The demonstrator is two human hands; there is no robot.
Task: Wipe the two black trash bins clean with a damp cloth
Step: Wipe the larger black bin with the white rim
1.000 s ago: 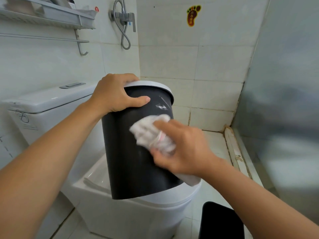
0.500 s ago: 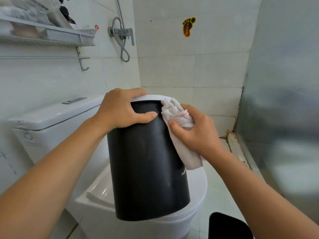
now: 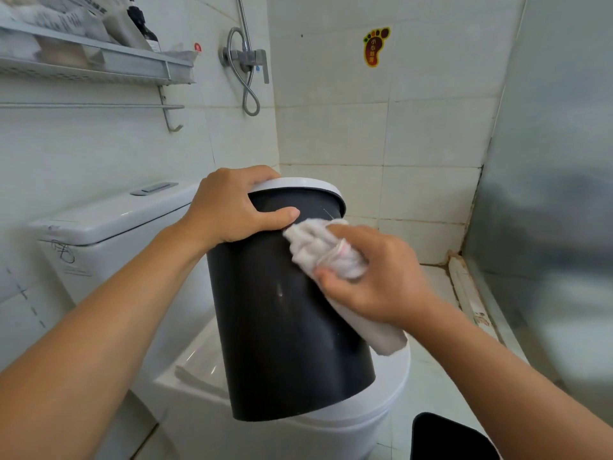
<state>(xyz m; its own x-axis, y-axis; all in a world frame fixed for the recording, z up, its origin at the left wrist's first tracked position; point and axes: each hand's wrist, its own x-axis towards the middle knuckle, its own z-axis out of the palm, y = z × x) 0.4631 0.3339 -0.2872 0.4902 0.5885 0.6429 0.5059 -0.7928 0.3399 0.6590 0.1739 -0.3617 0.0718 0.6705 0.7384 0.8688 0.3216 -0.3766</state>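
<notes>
A black trash bin (image 3: pixel 285 327) with a white rim stands on the closed toilet lid (image 3: pixel 391 386), tilted slightly. My left hand (image 3: pixel 232 210) grips its rim at the top left, thumb across the black wall. My right hand (image 3: pixel 374 277) holds a bunched white cloth (image 3: pixel 321 250) pressed against the bin's upper right side, just below the rim; a tail of the cloth hangs under my wrist. A second black bin (image 3: pixel 447 439) shows only as a dark edge on the floor at the bottom right.
The white toilet tank (image 3: pixel 109 220) is close on the left, under a wall shelf (image 3: pixel 99 64) and towel bar. A shower valve with hose (image 3: pixel 247 61) hangs on the back wall. A frosted glass partition (image 3: pixel 547 194) closes the right side.
The cloth in my right hand swept up from the bin's middle to the rim, then came down a little on the upper right side. My left hand kept its grip on the rim.
</notes>
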